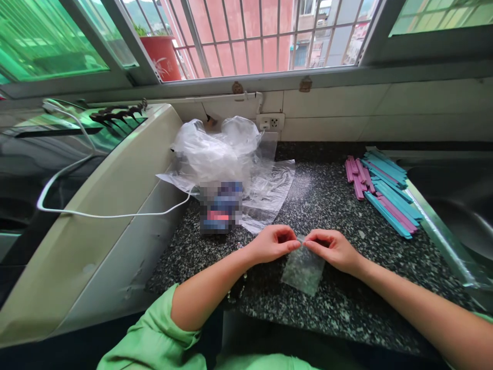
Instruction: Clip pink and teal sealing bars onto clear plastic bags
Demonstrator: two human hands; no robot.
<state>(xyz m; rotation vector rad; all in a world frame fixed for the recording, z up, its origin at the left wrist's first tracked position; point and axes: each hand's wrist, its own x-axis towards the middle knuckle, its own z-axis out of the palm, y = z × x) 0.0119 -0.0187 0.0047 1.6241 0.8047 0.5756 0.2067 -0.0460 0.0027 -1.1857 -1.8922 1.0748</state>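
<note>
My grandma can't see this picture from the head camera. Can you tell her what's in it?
Two hands, left and right, pinch the top of a small clear bag over a speckled dark counter. Crumpled clear plastic lies farther back, and pink and blue strips are piled on the right beside a sink.

Metal bars (264, 36) cross the window above white wall tiles (331, 113).
</note>
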